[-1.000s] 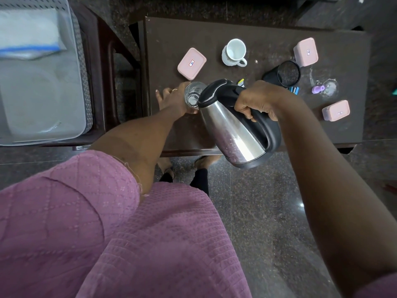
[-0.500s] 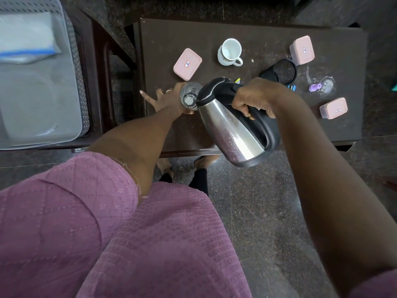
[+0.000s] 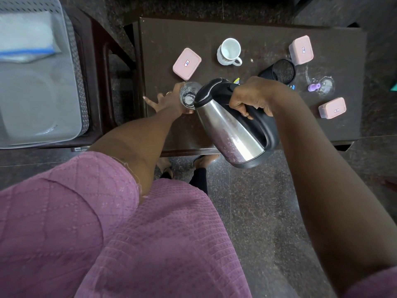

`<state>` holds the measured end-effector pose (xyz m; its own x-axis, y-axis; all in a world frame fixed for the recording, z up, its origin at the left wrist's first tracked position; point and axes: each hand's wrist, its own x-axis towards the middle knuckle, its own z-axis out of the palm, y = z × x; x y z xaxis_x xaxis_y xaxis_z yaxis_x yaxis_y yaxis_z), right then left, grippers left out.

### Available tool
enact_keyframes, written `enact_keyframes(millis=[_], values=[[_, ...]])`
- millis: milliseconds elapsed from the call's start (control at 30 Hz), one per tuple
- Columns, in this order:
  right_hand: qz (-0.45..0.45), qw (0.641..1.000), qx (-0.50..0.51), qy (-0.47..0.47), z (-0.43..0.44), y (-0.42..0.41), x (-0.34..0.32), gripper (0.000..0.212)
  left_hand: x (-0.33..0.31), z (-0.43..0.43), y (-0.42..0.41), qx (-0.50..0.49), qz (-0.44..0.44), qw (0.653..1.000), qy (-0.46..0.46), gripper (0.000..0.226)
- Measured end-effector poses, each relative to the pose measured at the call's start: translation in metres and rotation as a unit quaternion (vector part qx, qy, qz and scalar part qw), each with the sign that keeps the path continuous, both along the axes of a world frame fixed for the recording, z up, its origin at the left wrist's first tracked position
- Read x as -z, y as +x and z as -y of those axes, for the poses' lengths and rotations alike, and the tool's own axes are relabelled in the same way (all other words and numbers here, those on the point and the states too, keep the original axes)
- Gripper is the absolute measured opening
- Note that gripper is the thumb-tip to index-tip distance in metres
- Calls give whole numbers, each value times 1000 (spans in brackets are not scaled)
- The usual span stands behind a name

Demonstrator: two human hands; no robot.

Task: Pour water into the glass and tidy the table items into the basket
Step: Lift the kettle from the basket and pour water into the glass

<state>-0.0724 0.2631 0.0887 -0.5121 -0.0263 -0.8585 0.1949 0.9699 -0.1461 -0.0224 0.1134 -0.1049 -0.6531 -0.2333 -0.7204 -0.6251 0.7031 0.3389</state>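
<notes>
The right hand (image 3: 251, 97) grips the tilted kettle (image 3: 232, 127) by its handle, spout over the glass (image 3: 189, 97). The left hand (image 3: 169, 102) steadies the glass on the bench (image 3: 214, 31), fingers splayed; the kettle hides the glass's right edge. The basket (image 3: 38, 82) at far left is cut off and blurred.

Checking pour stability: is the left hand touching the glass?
Touching. The head view shows the left hand against the glass, thumb wrapped around its near side, while the kettle tips over it.

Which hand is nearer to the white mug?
Right. The right hand grips the kettle handle just below and right of the white mug; the left hand steadies the glass, farther off to its lower left.
</notes>
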Motion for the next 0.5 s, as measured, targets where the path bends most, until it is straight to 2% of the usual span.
enact_keyframes(millis=[67,167,300,500], values=[[7,999,36,-4,1,0,0,20,2,0,0,-6,-6,1000,28,85],[-12,1000,18,-3,2,1,-3,14,6,2,2,-17,-35,997,66,88],[-16,1000,19,-2,1,2,-7,15,9,3,8,-62,-85,980,170,95],[3,1000,-6,-4,2,-1,-9,5,9,-1,8,-97,-103,971,190,92]])
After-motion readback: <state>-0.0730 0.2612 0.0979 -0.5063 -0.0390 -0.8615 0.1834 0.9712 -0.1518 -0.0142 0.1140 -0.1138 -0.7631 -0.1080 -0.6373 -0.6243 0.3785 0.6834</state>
